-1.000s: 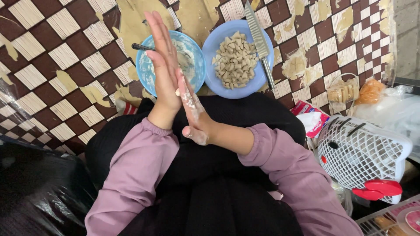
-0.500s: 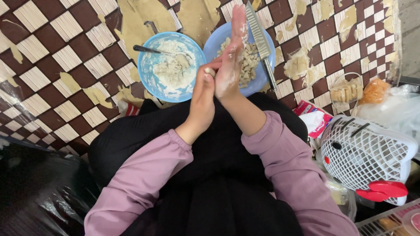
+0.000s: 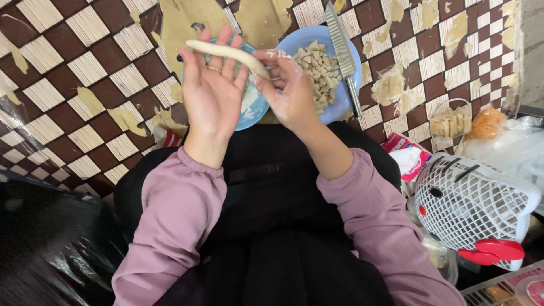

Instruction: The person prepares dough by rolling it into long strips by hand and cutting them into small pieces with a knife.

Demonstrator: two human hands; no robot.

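left hand [image 3: 211, 90]: spread flat, palm up, cradling the dough rope [image 3: 228, 55] across its fingers.
right hand [image 3: 289, 85]: pinching the rope's right end.
rope: above the blue bowl [image 3: 249, 107].
tip: light, even pressure likely keeps its thickness uniform.

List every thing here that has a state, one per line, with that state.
Dough rope: rolled long and thin, lying across the left hand's fingers.
Left hand: open, palm up, under the rope.
Right hand: floury, pinching the rope's end.
Blue plate: filled with cut dough pieces.
Knife: resting across the plate's rim.
Light blue bowl: mostly hidden behind the hands.
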